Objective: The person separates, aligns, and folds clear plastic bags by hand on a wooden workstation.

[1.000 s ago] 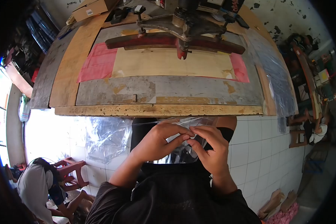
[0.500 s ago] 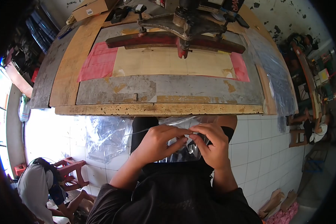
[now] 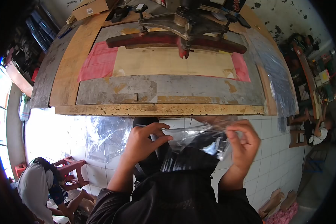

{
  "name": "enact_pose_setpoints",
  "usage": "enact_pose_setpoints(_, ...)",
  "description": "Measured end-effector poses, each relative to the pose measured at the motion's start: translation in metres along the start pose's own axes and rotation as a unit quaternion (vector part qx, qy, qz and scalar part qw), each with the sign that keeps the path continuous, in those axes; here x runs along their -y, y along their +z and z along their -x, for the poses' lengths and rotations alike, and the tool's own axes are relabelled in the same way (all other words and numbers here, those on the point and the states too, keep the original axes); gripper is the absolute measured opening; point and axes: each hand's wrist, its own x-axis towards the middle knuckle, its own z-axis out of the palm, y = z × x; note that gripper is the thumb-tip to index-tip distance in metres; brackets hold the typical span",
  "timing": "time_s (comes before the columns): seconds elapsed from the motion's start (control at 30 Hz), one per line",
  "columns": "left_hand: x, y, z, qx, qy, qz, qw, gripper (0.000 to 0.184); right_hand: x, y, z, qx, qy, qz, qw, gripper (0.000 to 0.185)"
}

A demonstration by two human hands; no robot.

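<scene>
Clear plastic film (image 3: 190, 136) stretches over my lap between my two hands. Its left edge is pinched by my left hand (image 3: 147, 140), thumb and fingers close together. On the other side my right hand (image 3: 243, 142) grips the film's upper right edge between thumb and forefinger. Both hands are below the front edge of the worktable (image 3: 160, 110). Part of the sheet lies over my dark clothing and reflects light.
A metal press arm with a red bar (image 3: 149, 39) stands over a cream sheet (image 3: 168, 65) with pink ends. More plastic (image 3: 106, 138) hangs at the left, and bluish plastic (image 3: 280, 82) at the right. A person (image 3: 37, 186) is at the lower left, another (image 3: 319, 132) at the right.
My hands were close together at the middle; now they are far apart, the left moved left and the right moved right, with the film spread between them.
</scene>
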Motion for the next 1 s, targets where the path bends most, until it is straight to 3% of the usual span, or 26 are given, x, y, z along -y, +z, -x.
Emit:
enact_pose_setpoints(0.13,0.019,-0.011,0.005,-0.034,-0.019,0.009,0.999,0.027,0.005,-0.036,-0.003,-0.082,-0.051,0.01,0.995,0.013)
enact_pose_setpoints(0.27,0.023,-0.021,0.005,-0.015,-0.033,0.031,0.999,0.028,-0.002,-0.056,-0.01,-0.084,-0.072,0.01,0.994,0.02)
enact_pose_setpoints(0.33,0.019,-0.029,-0.002,-0.029,0.07,-0.004,0.997,0.023,-0.007,-0.061,-0.01,-0.11,-0.062,0.002,0.992,0.02)
enact_pose_setpoints(0.37,0.018,-0.033,-0.006,-0.034,0.071,-0.006,0.997,0.023,-0.009,-0.063,-0.012,-0.141,-0.048,-0.005,0.989,0.02)
enact_pose_setpoints(0.43,0.017,-0.041,-0.014,-0.067,0.186,0.122,0.973,0.021,-0.012,-0.068,-0.02,-0.128,-0.048,-0.043,0.99,0.022)
enact_pose_setpoints(0.5,0.005,-0.048,-0.023,-0.088,0.184,0.179,0.962,0.017,-0.018,-0.067,-0.032,-0.156,0.065,-0.062,0.984,0.024)
enact_pose_setpoints(0.57,-0.002,-0.064,-0.038,-0.073,0.054,0.207,0.974,0.017,-0.028,-0.053,-0.059,-0.155,0.057,-0.048,0.985,0.028)
enact_pose_setpoints(0.63,-0.004,-0.068,-0.069,-0.098,0.059,0.195,0.974,0.02,-0.046,-0.043,-0.081,-0.111,0.129,-0.027,0.985,0.026)
enact_pose_setpoints(0.73,0.018,-0.071,-0.102,-0.095,0.045,0.215,0.971,0.045,-0.086,-0.03,-0.106,-0.02,0.145,-0.078,0.986,0.023)
enact_pose_setpoints(1.0,0.027,-0.065,-0.096,-0.112,0.015,0.229,0.967,0.038,-0.113,-0.025,-0.106,-0.02,0.137,-0.035,0.99,0.021)
